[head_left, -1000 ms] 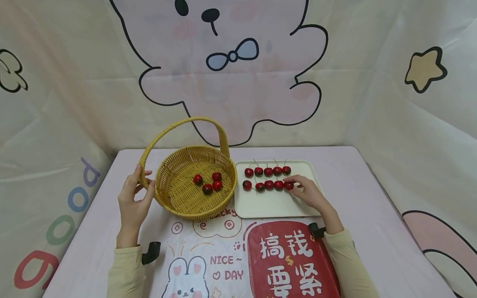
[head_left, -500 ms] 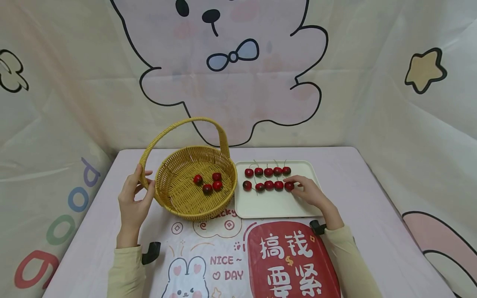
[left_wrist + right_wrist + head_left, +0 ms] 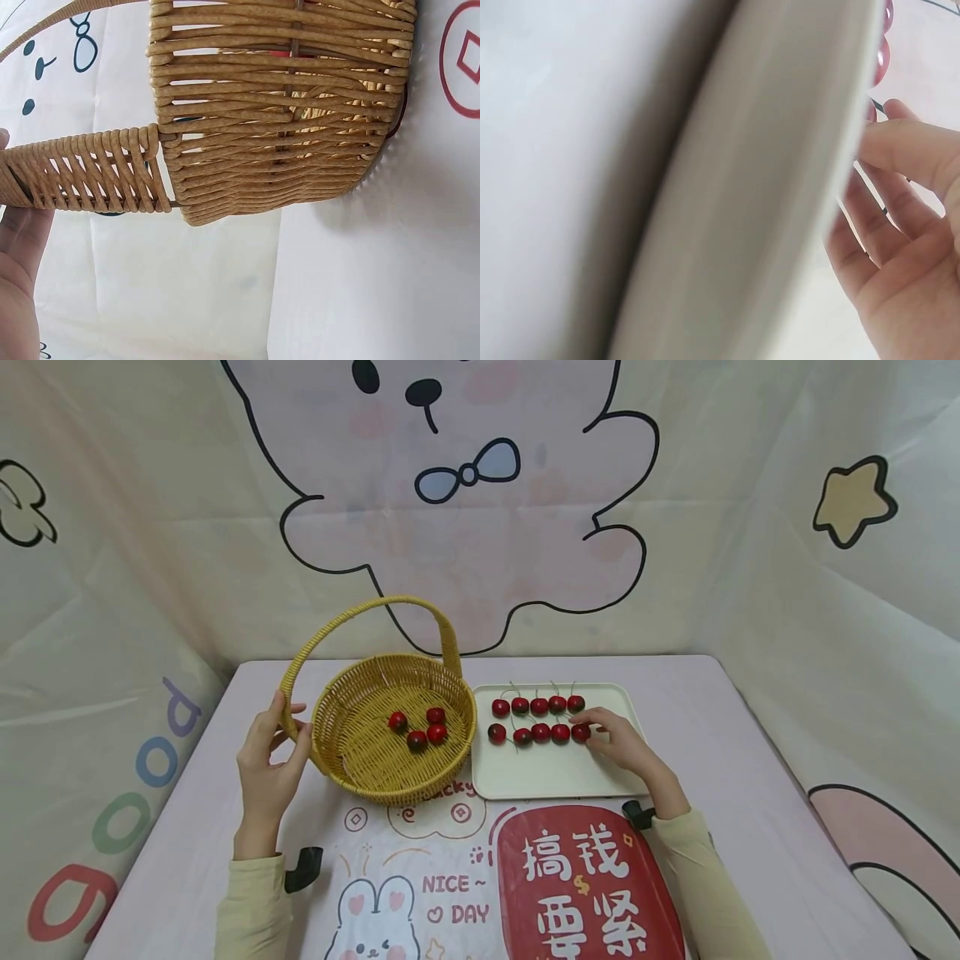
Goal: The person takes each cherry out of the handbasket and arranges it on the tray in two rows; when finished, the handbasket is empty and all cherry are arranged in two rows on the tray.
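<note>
I've got my left grip curled round the handle of the yellow basket, by the tabletop's far edge, nearer its left corner. Just beside it, over the white tray, my right grip, only slightly parted, is right at the near row's right-end cherry; pinched or merely touched, I can't tell!

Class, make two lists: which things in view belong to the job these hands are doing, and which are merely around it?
In the job:
yellow basket, handle held by the left hand
cherries inside
white tray
two cherry rows on it
nearer row's end cherry, touched by right hand

Merely around:
printed tablecloth
cartoon backdrop
</note>
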{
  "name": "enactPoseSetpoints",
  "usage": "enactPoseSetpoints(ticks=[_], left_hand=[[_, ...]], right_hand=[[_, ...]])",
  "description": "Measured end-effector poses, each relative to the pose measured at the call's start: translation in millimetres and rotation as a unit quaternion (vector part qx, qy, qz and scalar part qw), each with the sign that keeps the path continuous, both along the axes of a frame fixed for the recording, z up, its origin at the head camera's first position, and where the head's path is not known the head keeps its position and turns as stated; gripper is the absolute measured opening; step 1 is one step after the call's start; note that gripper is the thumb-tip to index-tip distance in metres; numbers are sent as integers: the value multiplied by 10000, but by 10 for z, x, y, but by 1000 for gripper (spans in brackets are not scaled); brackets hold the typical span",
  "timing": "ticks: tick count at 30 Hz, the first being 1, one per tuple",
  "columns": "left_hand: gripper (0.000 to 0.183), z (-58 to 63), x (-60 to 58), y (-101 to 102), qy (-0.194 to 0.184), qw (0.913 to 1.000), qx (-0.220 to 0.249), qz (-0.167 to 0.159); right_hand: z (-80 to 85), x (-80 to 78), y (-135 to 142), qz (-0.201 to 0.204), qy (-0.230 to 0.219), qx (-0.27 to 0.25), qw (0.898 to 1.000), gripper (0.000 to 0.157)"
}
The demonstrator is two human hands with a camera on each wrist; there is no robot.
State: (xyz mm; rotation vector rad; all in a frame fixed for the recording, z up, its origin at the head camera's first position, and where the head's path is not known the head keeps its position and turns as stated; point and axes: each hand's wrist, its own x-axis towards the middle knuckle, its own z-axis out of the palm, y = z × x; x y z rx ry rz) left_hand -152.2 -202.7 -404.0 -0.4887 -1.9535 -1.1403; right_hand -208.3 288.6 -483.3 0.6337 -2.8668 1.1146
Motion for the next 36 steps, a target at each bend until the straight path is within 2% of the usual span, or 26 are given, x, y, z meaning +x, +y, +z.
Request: enactPoseSetpoints(ticks=[5,14,26,33,36], left_hand=[[70,-3,-2,5,-20,10000,-12,-21],[70,10,4,5,-54,10000,-19,-30],[69,-19,3,-7,-35,10000,7,-21],[68,-28,-4,-19,-17,10000,41,-65],[68,-108,-55,-69,-7,9999,74,-67]], right_hand=[[22,17,6,-66,-8,21,10000,41],[178,9,-119,118,390,-118,9991,37],[472,-62,-697,327,790,-518,9950,29],[569,-102,-1121,712,875,-512,9923,30],[597,-117,-1318,924,879,-560,9903,30]])
